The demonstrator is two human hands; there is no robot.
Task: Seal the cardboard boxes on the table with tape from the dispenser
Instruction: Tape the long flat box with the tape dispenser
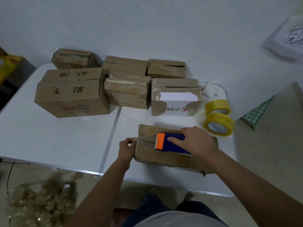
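Near box (172, 154) lies flat at the front of the white table (65, 136), directly under both hands, its top flaps meeting in a seam that runs left to right. Tape dispenser (170, 142), blue body with orange toothed blade end, sits on the box top over the seam, blade pointing left. Right hand (195, 140) grips the dispenser from above, fingers curled around the blue body, thumb along its near side. Left hand (127, 149) is at the box's left end, thumb and fingers pinched together against the edge just left of the seam; whether tape is between them cannot be told. Gap of bare corrugated flap lies between the left fingertips and the orange blade. Beyond the right hand, just off the box's far right corner, two yellow tape rolls (218, 117) rest touching each other. Farther back from both hands, a cluster of worn cardboard boxes (127, 89) stands in two rows; the largest one (72, 94), with printed characters, is at the left, and one with a white torn panel (176, 97) at the right. Left of the left forearm, off the table on the floor, a heap of crumpled used tape (42, 202).
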